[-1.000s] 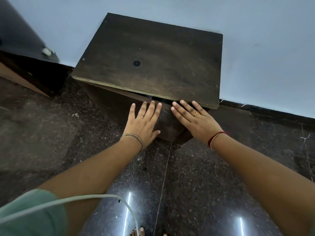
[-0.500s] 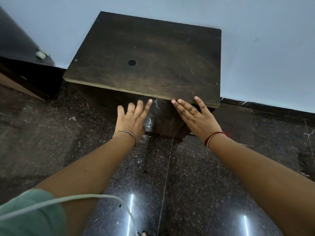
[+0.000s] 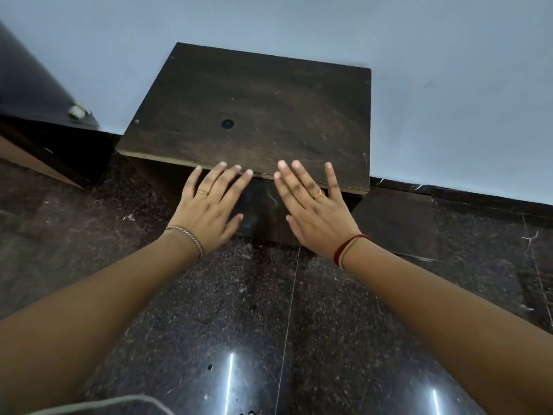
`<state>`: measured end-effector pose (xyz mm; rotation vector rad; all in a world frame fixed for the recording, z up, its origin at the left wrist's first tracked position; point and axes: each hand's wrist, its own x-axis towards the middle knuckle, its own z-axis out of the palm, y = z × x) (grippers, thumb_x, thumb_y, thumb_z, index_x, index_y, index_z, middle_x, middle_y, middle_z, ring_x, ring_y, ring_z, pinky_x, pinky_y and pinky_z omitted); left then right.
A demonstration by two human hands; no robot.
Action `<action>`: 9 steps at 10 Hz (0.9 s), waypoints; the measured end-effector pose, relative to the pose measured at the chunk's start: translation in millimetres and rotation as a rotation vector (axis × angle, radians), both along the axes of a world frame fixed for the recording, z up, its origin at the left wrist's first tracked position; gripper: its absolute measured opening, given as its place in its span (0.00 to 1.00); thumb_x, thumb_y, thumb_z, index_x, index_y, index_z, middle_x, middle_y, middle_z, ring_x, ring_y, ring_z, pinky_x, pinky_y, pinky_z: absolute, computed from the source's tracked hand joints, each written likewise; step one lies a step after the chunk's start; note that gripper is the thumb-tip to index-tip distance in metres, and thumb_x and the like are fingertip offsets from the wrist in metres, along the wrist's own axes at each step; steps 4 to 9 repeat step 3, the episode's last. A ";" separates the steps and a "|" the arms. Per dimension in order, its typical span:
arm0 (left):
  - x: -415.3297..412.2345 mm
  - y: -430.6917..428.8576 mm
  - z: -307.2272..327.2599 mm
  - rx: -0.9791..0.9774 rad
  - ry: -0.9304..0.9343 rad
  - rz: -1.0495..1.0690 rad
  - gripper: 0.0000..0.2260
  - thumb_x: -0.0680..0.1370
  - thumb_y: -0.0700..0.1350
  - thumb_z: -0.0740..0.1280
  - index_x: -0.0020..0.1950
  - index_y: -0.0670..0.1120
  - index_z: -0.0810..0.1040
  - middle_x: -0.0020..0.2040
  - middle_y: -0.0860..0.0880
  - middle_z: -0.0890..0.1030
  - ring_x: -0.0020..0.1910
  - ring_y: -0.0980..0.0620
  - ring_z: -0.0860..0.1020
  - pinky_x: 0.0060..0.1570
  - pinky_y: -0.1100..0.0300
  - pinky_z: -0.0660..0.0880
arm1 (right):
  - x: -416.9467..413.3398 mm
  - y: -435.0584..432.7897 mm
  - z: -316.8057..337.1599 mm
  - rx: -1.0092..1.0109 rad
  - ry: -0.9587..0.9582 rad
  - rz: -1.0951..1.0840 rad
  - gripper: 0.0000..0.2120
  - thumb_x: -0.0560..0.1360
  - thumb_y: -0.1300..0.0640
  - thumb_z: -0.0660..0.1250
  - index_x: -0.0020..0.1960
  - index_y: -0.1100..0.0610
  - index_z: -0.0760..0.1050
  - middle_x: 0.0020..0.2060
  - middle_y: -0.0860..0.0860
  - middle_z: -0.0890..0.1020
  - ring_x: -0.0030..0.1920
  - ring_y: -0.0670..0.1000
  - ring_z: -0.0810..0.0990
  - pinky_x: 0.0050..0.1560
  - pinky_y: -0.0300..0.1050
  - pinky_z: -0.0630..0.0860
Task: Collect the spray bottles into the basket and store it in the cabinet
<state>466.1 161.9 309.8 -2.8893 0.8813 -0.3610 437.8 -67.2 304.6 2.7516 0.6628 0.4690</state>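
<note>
A low dark wooden cabinet (image 3: 257, 115) stands on the floor against the pale wall, seen from above. Its front face shows only as a dark strip under the top's edge. My left hand (image 3: 211, 209) and my right hand (image 3: 314, 208) lie flat on that front, fingers spread, fingertips at the top's front edge. Neither hand holds anything. No basket and no spray bottles are in view.
Dark speckled stone floor (image 3: 269, 310) stretches toward me, with a tile seam running down the middle. A black piece of furniture (image 3: 36, 94) stands at the left, with a light wooden board below it. A black skirting strip (image 3: 463, 193) runs along the wall at right.
The gap at the cabinet's front that showed one second ago is gone. Both hands have slid up the front toward the top's edge, and my view has shifted.
</note>
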 end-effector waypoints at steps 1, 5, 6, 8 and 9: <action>-3.2 -8.0 -1.1 0.006 0.060 0.060 0.35 0.74 0.54 0.63 0.75 0.44 0.51 0.74 0.43 0.61 0.74 0.44 0.56 0.70 0.42 0.51 | -3.5 9.8 -0.7 0.029 0.031 -0.114 0.36 0.76 0.47 0.57 0.76 0.60 0.46 0.77 0.57 0.51 0.77 0.55 0.48 0.72 0.63 0.43; -15.3 -16.3 -0.8 -0.005 0.081 0.109 0.36 0.77 0.55 0.58 0.75 0.43 0.43 0.77 0.44 0.50 0.76 0.46 0.47 0.72 0.46 0.44 | -18.6 20.8 13.8 0.185 0.039 -0.146 0.36 0.76 0.45 0.58 0.76 0.60 0.47 0.77 0.56 0.53 0.77 0.55 0.49 0.72 0.65 0.45; -15.3 -16.3 -0.8 -0.005 0.081 0.109 0.36 0.77 0.55 0.58 0.75 0.43 0.43 0.77 0.44 0.50 0.76 0.46 0.47 0.72 0.46 0.44 | -18.6 20.8 13.8 0.185 0.039 -0.146 0.36 0.76 0.45 0.58 0.76 0.60 0.47 0.77 0.56 0.53 0.77 0.55 0.49 0.72 0.65 0.45; -15.3 -16.3 -0.8 -0.005 0.081 0.109 0.36 0.77 0.55 0.58 0.75 0.43 0.43 0.77 0.44 0.50 0.76 0.46 0.47 0.72 0.46 0.44 | -18.6 20.8 13.8 0.185 0.039 -0.146 0.36 0.76 0.45 0.58 0.76 0.60 0.47 0.77 0.56 0.53 0.77 0.55 0.49 0.72 0.65 0.45; -15.3 -16.3 -0.8 -0.005 0.081 0.109 0.36 0.77 0.55 0.58 0.75 0.43 0.43 0.77 0.44 0.50 0.76 0.46 0.47 0.72 0.46 0.44 | -18.6 20.8 13.8 0.185 0.039 -0.146 0.36 0.76 0.45 0.58 0.76 0.60 0.47 0.77 0.56 0.53 0.77 0.55 0.49 0.72 0.65 0.45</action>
